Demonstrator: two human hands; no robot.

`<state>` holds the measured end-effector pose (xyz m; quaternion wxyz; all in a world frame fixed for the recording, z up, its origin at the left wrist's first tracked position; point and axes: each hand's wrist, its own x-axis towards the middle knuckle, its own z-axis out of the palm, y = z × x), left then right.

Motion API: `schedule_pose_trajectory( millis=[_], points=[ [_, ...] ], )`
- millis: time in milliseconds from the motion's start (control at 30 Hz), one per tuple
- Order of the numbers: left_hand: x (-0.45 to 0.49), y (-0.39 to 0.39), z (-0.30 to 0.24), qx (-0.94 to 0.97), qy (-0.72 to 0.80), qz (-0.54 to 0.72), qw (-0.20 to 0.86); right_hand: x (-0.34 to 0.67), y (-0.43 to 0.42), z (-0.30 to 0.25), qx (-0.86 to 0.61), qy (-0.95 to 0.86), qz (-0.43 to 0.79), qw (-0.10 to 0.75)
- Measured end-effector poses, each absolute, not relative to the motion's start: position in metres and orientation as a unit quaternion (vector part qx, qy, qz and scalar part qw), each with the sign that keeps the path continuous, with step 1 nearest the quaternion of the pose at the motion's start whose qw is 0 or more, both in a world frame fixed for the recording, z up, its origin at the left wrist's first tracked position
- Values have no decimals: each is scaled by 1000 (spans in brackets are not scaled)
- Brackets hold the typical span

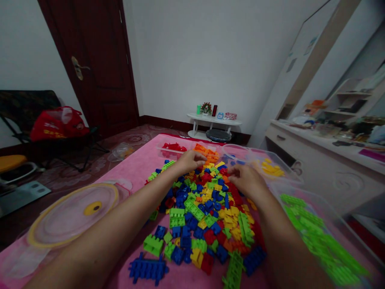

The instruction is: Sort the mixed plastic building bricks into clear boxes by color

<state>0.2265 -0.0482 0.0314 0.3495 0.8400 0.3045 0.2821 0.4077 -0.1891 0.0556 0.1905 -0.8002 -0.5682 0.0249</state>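
A large heap of toy building bricks in blue, green, yellow, red and orange covers the middle of the pink table. Over the far left part of the heap reaches my left hand, its fingers apart and close to the orange bricks. My right hand hovers at the heap's far right side, fingers loosely bent with a gap between them. Just left of those fingertips is a red brick; I see no brick in either hand.
Clear bins along the far and right edges hold red bricks, yellow bricks and long green bricks. On the left lies a round lid with a yellow rim. A blue brick lies at the near edge.
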Motion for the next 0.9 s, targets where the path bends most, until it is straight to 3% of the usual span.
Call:
schedule_pose_trajectory(
  millis=[100, 233, 400, 600, 900],
  points=[
    [212, -63, 24, 860, 306, 244, 327, 407, -194, 52, -838, -544, 38, 29],
    [208, -68, 12, 852, 314, 237, 347, 405, -195, 45, -828, -554, 67, -56],
    [219, -70, 0, 868, 298, 227, 325, 401, -193, 54, -847, -531, 14, -3],
    [225, -85, 3, 944, 208, 216, 138, 401, -181, 40, -814, -560, -81, 130],
    [224, -93, 8, 952, 262, 135, 76, 414, -167, 10, -791, -601, 2, 114]
  ],
)
